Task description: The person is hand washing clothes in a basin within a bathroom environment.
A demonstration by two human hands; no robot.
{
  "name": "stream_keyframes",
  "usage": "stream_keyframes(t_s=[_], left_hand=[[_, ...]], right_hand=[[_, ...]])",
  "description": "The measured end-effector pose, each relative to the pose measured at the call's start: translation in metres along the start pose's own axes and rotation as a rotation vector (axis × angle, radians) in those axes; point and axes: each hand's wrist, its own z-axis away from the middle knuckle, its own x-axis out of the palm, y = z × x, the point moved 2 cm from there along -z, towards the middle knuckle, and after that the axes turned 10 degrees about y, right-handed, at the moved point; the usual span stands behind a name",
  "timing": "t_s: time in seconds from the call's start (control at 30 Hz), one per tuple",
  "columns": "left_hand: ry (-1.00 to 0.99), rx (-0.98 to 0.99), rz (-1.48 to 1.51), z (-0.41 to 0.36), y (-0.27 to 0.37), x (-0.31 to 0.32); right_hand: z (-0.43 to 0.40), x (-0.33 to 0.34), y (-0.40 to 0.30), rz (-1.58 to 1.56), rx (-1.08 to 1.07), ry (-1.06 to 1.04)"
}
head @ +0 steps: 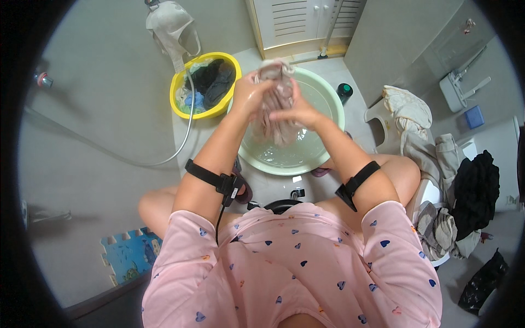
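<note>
Over a pale green plastic basin [337,141] of water, I hold a wet, pale pinkish cloth [275,104] bunched between both hands. My left hand [251,95] grips its left side near the top. On the right side, my right hand [301,107] is closed around the cloth, its thumb lying across the front. The cloth's lower end hangs just above or in the water; which one is not clear. Left of the basin stands a yellow tub [175,102] with dark, blue and light clothes in it.
A shower hose [186,137] curves past the yellow tub. A dark bottle with a green cap [345,91] stands right of the basin. Clothes lie over a white stool [376,119] and more pile up at the right. A louvred cabinet [289,22] is at the far wall.
</note>
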Motion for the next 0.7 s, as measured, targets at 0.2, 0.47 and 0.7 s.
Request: stream_keyframes(t_s=[0.2, 0.47, 0.7], left_hand=[[-0.032, -0.033, 0.191, -0.008, 0.03, 0.033], [-0.106, -0.006, -0.167, -0.033, -0.042, -0.033], [-0.41, -0.213, 0.14, -0.02, -0.108, 0.01]], right_hand=[[-0.009, 0.03, -0.027, -0.055, 0.002, 0.27], [-0.022, 0.003, -0.039, -0.417, 0.268, 0.439], [-0.034, -0.041, -0.145, -0.688, 0.311, 0.413]])
